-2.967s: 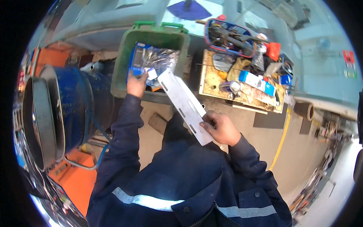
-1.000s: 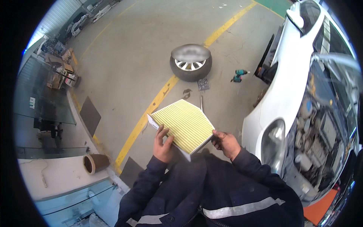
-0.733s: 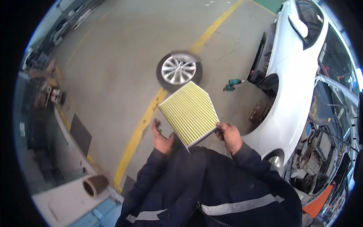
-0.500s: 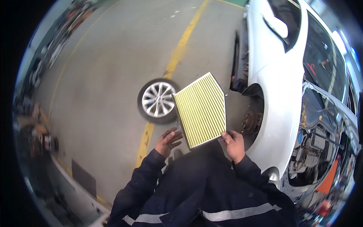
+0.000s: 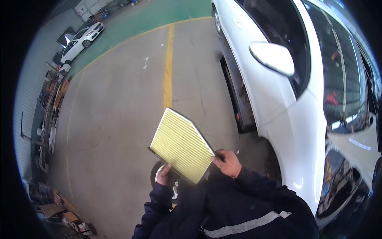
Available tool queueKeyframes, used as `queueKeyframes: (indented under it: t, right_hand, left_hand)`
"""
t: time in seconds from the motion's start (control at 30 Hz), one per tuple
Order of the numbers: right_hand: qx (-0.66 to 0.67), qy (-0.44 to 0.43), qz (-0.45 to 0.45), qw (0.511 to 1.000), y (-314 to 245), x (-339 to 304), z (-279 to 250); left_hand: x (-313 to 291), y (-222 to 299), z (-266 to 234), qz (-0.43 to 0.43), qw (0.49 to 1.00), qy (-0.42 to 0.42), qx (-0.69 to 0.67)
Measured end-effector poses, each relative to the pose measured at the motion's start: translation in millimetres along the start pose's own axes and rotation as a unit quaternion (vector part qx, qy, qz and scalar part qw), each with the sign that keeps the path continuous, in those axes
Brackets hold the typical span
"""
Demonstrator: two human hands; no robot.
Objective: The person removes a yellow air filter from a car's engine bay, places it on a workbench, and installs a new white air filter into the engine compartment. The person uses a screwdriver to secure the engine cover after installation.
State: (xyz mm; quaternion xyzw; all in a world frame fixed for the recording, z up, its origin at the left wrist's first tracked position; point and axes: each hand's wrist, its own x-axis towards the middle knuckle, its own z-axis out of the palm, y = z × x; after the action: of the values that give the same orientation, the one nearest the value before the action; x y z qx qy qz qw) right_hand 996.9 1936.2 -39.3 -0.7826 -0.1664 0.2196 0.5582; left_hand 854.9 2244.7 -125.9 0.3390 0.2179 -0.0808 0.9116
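Both hands are grasping a yellow pleated filter in front of the chest, the left hand gripping its lower left edge and the right hand pinching its right corner, above a wheel lying beside a white car.

No packages, labels, signs or screens clearly visible, only blurred clutter at far left.

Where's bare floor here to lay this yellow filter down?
Bare concrete lies left of the pleated filter, between the yellow floor line and the cluttered benches at far left. It's tight on the right: the white car stands close beside the right hand.
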Motion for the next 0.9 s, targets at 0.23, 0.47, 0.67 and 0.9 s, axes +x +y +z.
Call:
queueKeyframes:
  t: [0.23,0.47,0.67,0.9]
  right_hand:
    - [-0.075,-0.102,-0.086,0.988,-76,235,-36]
    - [-0.067,-0.034,-0.013,0.997,-37,484,-68]
    - [-0.111,0.093,0.072,0.987,-39,645,-171]
    - [-0.190,0.411,0.133,0.882,1,826,-349]
  left_hand:
    - [159,123,23,0.087,0.995,0.009,-0.043]
    - [402,230,18,0.107,0.992,-0.014,-0.059]
    - [619,346,28,0.078,0.996,0.052,0.002]
    - [885,481,52,-0.019,0.991,0.117,0.068]
